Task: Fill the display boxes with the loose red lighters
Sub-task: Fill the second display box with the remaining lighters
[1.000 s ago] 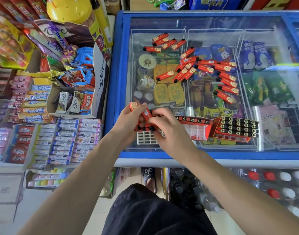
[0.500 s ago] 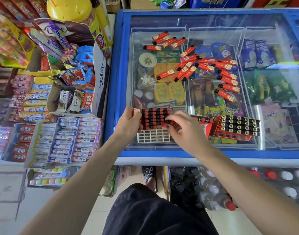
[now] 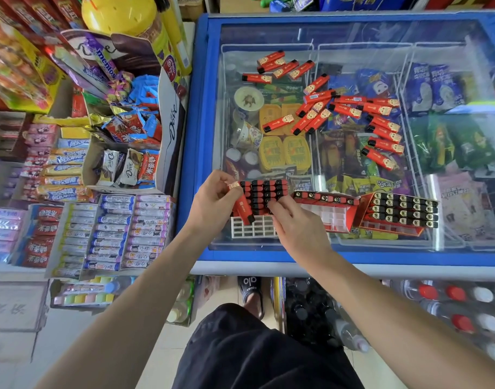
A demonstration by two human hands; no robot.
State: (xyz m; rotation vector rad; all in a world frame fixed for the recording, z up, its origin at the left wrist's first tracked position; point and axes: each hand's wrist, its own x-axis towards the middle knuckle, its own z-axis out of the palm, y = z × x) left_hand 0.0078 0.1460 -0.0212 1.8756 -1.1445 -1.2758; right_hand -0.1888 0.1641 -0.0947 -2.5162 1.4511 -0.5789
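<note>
Red plastic lighter (image 3: 243, 210), light, stiff and slick, sits pinched mid-body in the left hand (image 3: 212, 202) above the white gridded display box (image 3: 253, 228) on the glass tabletop (image 3: 268, 153), while the right hand (image 3: 298, 226) presses, fingers curled, on lighters already slotted.

Blue-framed freezer lid (image 3: 204, 136), glass top, fills centre and right of frame. Loose red lighters (image 3: 350, 108) scattered upper centre; three display boxes (image 3: 398, 211) along its lower edge, lower centre to right.
</note>
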